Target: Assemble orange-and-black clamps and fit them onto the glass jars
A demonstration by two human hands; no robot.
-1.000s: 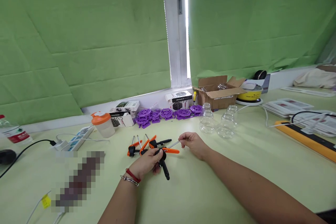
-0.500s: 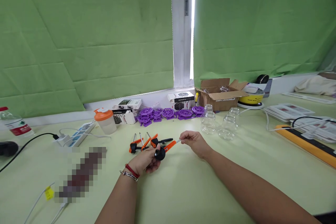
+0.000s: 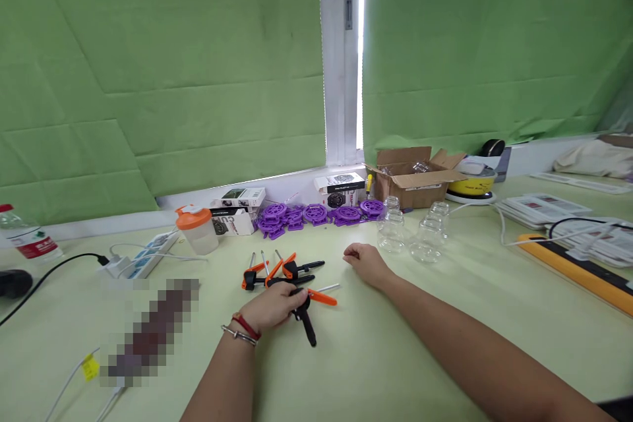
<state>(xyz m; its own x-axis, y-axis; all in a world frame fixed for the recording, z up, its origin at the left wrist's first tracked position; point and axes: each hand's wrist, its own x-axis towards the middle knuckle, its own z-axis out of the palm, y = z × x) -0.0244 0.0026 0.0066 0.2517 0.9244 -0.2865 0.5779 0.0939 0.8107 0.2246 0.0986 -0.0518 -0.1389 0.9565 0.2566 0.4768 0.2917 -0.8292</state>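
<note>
My left hand [image 3: 274,308] grips a black-and-orange tool [image 3: 303,306] low over the table. Its black handle points down toward me, while its orange lever and thin metal rod stick out to the right. I cannot tell what kind of tool it is. Just beyond that hand lie several similar black-and-orange tools [image 3: 291,268], partly hidden by it. To the right, apart from the held tool, my right hand [image 3: 366,264] has its fingers curled together with nothing visible in them.
Behind are purple plastic parts [image 3: 316,213], small boxes [image 3: 340,183] and a cardboard box [image 3: 420,192]. Clear plastic bottles [image 3: 428,242] stand right of my right hand. An orange-lidded cup [image 3: 200,231], power strip [image 3: 155,252] and pixelated dark object [image 3: 153,333] are on the left.
My right hand has let go of the metal rod. My left hand has turned the tool and lowered it, so its black handle points toward me.
</note>
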